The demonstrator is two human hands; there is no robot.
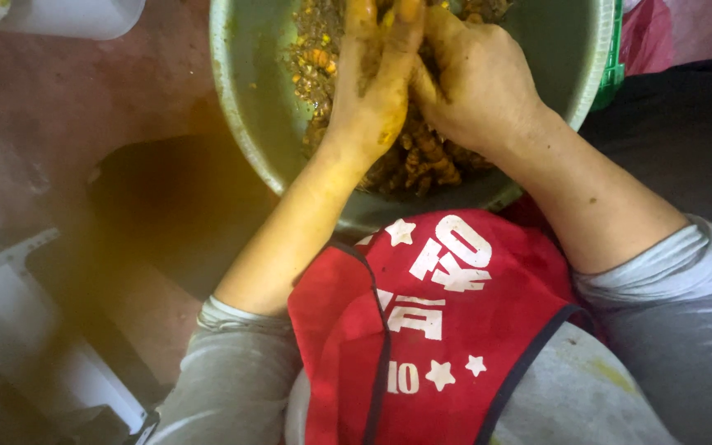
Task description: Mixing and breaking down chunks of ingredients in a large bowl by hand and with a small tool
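Both hands, the left hand (370,95) and right hand (475,82), closed on the yellow-stained chopped mixture (422,161), pressed together to knead it inside the big metal bowl (245,124).

Both hands (422,82) side by side in the bowl (245,115), on the food mix (422,161), apron (438,330) below

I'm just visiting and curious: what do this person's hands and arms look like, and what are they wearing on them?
Both hands are bare, with no gloves. The left hand and the right hand are smeared with a yellowish-orange paste. Grey long sleeves are pushed up to about the elbows, leaving the forearms uncovered. A red apron with white stars and lettering and a dark edge trim hangs in front.
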